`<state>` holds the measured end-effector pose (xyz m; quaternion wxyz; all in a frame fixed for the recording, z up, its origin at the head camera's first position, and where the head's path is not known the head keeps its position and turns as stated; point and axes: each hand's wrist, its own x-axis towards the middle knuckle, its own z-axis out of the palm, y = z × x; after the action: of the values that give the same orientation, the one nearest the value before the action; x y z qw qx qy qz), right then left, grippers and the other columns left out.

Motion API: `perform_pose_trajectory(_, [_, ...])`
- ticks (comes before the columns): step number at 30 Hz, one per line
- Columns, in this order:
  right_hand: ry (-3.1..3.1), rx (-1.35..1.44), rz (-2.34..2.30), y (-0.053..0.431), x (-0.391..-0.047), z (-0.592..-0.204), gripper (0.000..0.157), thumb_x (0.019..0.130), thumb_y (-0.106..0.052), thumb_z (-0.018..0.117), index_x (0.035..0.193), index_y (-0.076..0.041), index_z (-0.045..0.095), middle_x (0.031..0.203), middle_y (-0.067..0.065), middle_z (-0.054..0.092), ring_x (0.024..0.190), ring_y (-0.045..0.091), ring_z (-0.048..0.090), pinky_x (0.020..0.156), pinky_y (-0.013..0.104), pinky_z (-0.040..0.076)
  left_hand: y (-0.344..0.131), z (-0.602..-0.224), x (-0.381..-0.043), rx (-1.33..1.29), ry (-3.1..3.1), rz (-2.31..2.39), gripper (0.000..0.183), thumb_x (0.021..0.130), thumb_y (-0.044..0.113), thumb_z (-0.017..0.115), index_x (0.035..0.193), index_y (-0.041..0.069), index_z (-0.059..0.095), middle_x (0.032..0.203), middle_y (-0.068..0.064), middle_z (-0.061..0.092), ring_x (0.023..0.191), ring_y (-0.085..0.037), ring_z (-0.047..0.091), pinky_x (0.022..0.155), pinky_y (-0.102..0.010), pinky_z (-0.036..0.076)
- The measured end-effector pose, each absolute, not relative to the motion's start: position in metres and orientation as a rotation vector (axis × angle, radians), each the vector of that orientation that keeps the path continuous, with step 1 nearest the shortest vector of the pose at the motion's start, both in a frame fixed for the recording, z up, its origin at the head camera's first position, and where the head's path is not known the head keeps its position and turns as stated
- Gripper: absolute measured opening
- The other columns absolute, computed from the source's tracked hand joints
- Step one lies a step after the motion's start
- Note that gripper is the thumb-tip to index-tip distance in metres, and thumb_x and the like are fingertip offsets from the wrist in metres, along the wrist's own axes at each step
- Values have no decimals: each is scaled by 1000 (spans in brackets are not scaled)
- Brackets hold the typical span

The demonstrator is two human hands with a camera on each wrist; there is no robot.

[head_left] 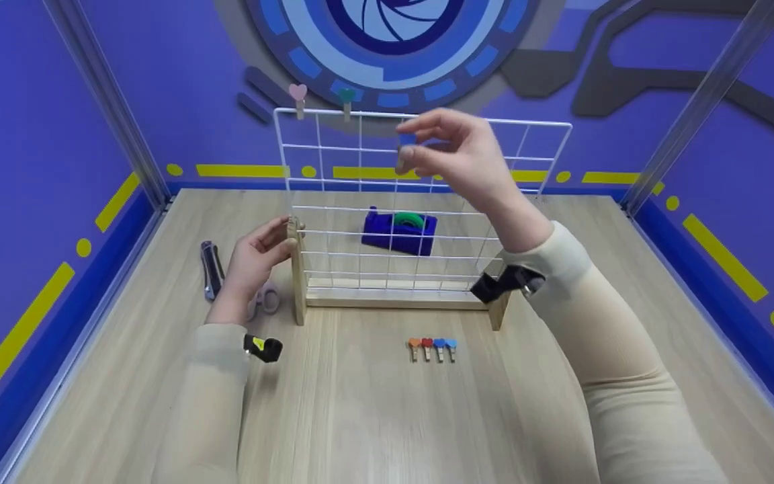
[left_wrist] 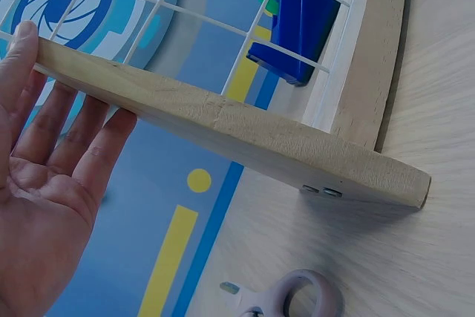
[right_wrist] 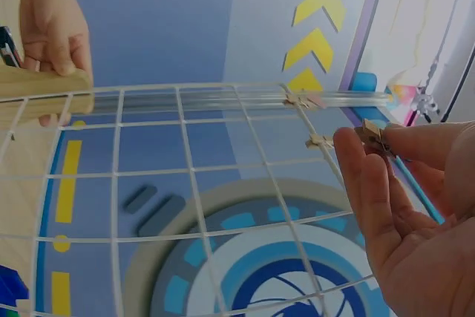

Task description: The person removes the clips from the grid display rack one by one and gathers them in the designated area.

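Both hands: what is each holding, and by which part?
Right hand: blue-heart clothespin, exact pinch spot unclear. Left hand: wooden post, near its top.

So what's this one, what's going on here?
A person steadies the wooden upright of a wire grid stand with the left hand. Their right hand pinches a blue-topped clothespin near the grid's top wire; whether it touches the wire is hard to tell. A pink heart clothespin and a green heart clothespin are already clipped up there, and four more heart clothespins lie in a row on the table.
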<state>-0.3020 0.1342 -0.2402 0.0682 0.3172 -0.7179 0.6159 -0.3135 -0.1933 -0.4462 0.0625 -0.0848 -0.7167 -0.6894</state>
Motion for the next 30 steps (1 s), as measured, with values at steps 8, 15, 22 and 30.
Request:
perform_pose_trajectory(8, [-2285,885,1814,145,-290,-279,24,91,-7,77,114,-1,73,87,2,78,78,19,75,73,27,64,-193,-444,-312,-224,-2190,-2087,53,101,8,65,151,3,49,146,-18,60,113,3,65,97,-19,58])
perform_pose_trajectory(15, [-2412,795,1793,156,-281,-320,23,90,-3,77,114,-2,75,95,5,78,80,14,74,76,27,65,-193,-444,-312,-231,-2178,-2092,54,100,9,66,151,3,49,143,-15,63,111,2,66,97,-19,58])
perform_pose_trajectory(22, [-2510,702,1810,167,-270,-357,23,92,-6,77,115,-4,76,99,11,77,82,15,74,81,28,65,-194,-444,-312,-243,-2199,-2068,56,100,14,67,152,2,48,144,-17,62,113,3,65,98,-18,58])
perform_pose_trajectory(30, [-2588,655,1782,179,-255,-392,25,92,-9,78,116,-6,77,104,14,77,83,16,74,81,27,65,-192,-445,-312,-234,-2158,-2093,52,99,6,67,149,2,51,138,-11,67,110,2,67,97,-20,59])
